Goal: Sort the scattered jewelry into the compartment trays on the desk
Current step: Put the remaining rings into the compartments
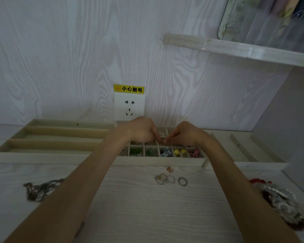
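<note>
Both my hands hover over the small-compartment tray [158, 161] at the desk's middle. My left hand [142, 129] and my right hand [183, 135] meet fingertip to fingertip above a middle cell, fingers curled, pinching a tiny piece [162, 142] too small to identify. The front row of cells holds green pieces [135, 151], a blue-white charm [165, 152], yellow beads [179, 151] and pink pieces [194, 153]. Several rings [171, 179] lie loose on the desk in front of the tray, with a small gold ring [170, 169] nearer the tray.
A tray of long slots [42, 155] sits at the left; another tray [256, 155] at the right. A tangle of grey chain [40, 189] lies front left. Silver and red jewelry [281, 202] is piled at the right edge. A wall socket [129, 106] and a shelf [235, 50] are behind.
</note>
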The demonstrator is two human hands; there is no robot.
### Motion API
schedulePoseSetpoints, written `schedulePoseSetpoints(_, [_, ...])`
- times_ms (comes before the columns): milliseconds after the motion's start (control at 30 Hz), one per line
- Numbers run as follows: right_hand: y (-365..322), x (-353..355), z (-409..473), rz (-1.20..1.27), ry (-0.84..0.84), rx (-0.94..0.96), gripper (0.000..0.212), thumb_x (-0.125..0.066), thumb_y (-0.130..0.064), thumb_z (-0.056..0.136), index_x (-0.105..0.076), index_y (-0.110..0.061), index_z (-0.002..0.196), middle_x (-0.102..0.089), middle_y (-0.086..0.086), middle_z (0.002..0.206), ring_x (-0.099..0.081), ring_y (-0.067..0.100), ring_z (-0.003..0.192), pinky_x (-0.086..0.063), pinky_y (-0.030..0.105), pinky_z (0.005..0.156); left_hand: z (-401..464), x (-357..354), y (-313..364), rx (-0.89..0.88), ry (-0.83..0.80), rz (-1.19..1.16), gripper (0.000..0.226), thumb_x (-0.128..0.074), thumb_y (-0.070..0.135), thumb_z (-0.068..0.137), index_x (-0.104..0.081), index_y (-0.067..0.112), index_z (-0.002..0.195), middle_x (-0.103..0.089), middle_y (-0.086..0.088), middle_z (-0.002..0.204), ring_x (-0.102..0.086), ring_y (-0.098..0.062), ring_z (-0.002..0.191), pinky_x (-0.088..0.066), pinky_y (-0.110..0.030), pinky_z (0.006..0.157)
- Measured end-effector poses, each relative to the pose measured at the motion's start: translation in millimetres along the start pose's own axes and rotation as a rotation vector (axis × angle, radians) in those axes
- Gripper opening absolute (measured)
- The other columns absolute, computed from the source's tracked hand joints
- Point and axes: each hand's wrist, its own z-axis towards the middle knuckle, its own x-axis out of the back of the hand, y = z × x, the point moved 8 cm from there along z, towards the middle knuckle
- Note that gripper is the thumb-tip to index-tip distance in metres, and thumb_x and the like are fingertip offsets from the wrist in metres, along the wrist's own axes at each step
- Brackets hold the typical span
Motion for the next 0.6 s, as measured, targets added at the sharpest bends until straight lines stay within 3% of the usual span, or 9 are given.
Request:
schedulePoseSetpoints(100, [-1,1,2,-0.02,0.061,0.031,0.023,-0.075,-0.028,0.077,-0.075,-0.011,0.092,-0.06,-0.007,0.067,-0.052,0.002,0.065,-0.037,0.016,0.054,-5,12,-1,0.014,0.08,-0.018,0.039,-0.049,0.001,0.089,-0.074,0.028,0.103,-0.067,0.002,0.117,-0.061,-0.013,0.094,-0.049,-0.027,0.089])
schedulePoseSetpoints(233, [-1,0,4,-0.061,0.121,0.034,0.018,-0.076,-0.028,0.077,-0.076,-0.014,0.088,-0.063,-0.005,0.073,-0.058,0.008,0.073,-0.044,0.021,0.062,-12,24,-3,0.051,0.162,-0.067,0.037,-0.052,0.004,0.088,-0.073,0.029,0.104,-0.063,0.005,0.124,-0.06,-0.013,0.107,-0.049,-0.031,0.094])
schedulePoseSetpoints(400, [-3,0,7,-0.122,0.188,0.029,0.015,-0.076,-0.029,0.076,-0.076,-0.018,0.086,-0.068,-0.004,0.076,-0.063,0.011,0.075,-0.053,0.028,0.071,-13,25,-2,0.048,0.18,-0.089,0.038,-0.05,0.004,0.088,-0.072,0.03,0.104,-0.063,0.005,0.124,-0.061,-0.013,0.104,-0.049,-0.03,0.091])
schedulePoseSetpoints(600, [-5,-2,6,-0.123,0.236,0.07,0.012,-0.076,-0.026,0.075,-0.077,-0.019,0.085,-0.072,-0.001,0.079,-0.063,0.011,0.071,-0.052,0.028,0.066,-10,25,-5,0.036,0.182,-0.11,0.033,-0.053,0.009,0.089,-0.073,0.031,0.1,-0.065,0.007,0.121,-0.06,-0.013,0.108,-0.048,-0.038,0.097])
